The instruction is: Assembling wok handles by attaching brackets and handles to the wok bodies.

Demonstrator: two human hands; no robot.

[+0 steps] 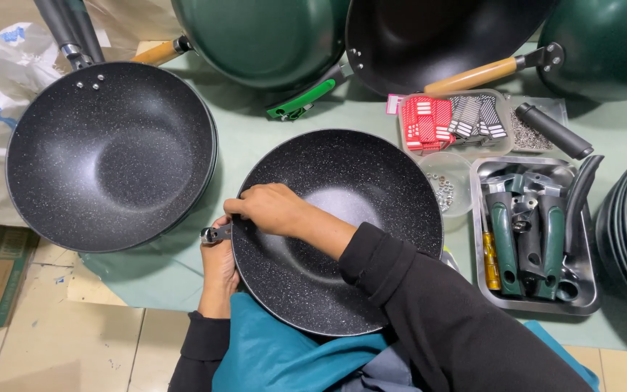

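A black speckled wok (357, 181) without a handle lies in front of me on the green table cover, its near rim over my lap. My right hand (266, 208) reaches across the bowl and pinches at the wok's left rim from inside. My left hand (219, 265) is under and outside that same rim, holding a small grey metal handle bracket (214, 234) against the wok wall. Both sleeves are black.
A stack of finished speckled woks (110, 156) sits at left. Green woks (270, 36) and a black wok (429, 36) with wooden handles lie at the back. A steel tray (582, 290) of green and black handles, a tub of nuts (448, 185) and a box of labels (451, 120) stand at right.
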